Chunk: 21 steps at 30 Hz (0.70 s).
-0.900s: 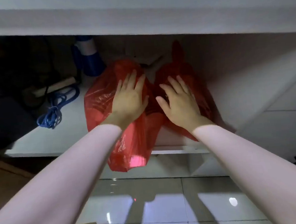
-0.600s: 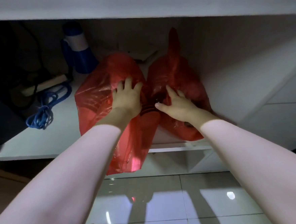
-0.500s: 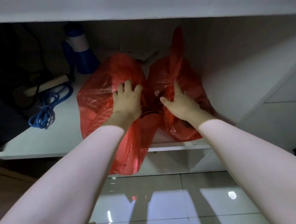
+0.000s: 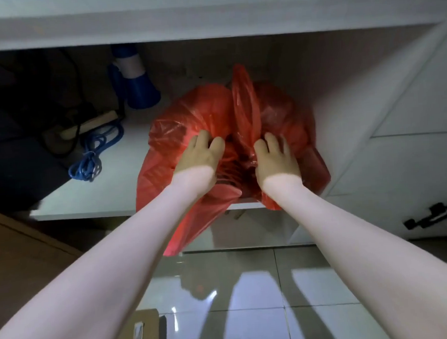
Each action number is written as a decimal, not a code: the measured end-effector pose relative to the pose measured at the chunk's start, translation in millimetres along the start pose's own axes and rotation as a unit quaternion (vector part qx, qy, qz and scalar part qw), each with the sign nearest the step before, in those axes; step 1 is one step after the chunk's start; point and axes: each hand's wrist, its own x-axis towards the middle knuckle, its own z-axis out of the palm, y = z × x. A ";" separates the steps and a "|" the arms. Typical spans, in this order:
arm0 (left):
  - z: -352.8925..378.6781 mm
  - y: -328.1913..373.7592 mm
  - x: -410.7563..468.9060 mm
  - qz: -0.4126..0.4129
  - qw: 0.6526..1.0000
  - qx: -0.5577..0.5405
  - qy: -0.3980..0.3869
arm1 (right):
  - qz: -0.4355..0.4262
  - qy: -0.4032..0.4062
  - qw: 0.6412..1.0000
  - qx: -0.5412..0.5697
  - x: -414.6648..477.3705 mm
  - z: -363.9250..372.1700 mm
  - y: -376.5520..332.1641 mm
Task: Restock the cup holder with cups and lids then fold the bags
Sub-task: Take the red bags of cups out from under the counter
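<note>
While left hand (image 4: 199, 157) and right hand (image 4: 273, 158) clutch | red bags (image 4: 182, 119) crinkled, glossy

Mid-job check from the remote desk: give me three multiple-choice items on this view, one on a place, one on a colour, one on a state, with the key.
1. Where does the blue cable coil lie?
A. on the white shelf, left of the bags
B. on a chair
C. on top of the bags

2. What colour are the left bag and the right bag?
A. blue
B. red
C. white

3. What are the left hand and the right hand doing?
A. hanging free
B. holding cups
C. each gripping a bag with curled fingers

Key: 1 A, the coil lies on the shelf beside the left bag. 2 B, both are translucent red plastic. 3 C, the fingers dig into each bag's plastic.
</note>
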 end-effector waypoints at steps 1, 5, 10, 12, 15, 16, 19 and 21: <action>-7.1 3.3 -6.2 0.008 1.000 0.006 0.009 | -0.008 0.003 1.000 -0.001 -6.6 -6.1 -1.9; -35.4 7.1 -34.1 0.013 0.998 0.023 0.063 | -0.028 0.028 0.999 -0.002 -39.9 -35.7 -0.9; -72.9 22.3 -70.2 0.018 0.992 0.037 0.115 | -0.089 0.067 0.982 0.152 -76.2 -79.6 -2.1; -87.2 34.2 -85.7 0.020 0.990 0.039 0.132 | -0.111 0.062 0.975 0.180 -93.4 -99.2 -5.7; -109.7 44.6 -110.6 0.015 0.986 0.047 0.162 | -0.129 0.070 0.980 0.132 -124.2 -127.1 -10.6; -116.6 47.2 -119.0 0.012 0.984 0.051 0.172 | -0.132 0.077 0.982 0.109 -134.8 -135.6 -11.8; -137.4 58.0 -143.6 0.017 0.977 0.061 0.202 | -0.136 0.107 0.983 0.054 -163.3 -163.4 -14.5; -153.7 67.2 -156.4 0.026 0.970 0.071 0.233 | -0.133 0.127 0.982 0.042 -179.7 -183.6 -17.1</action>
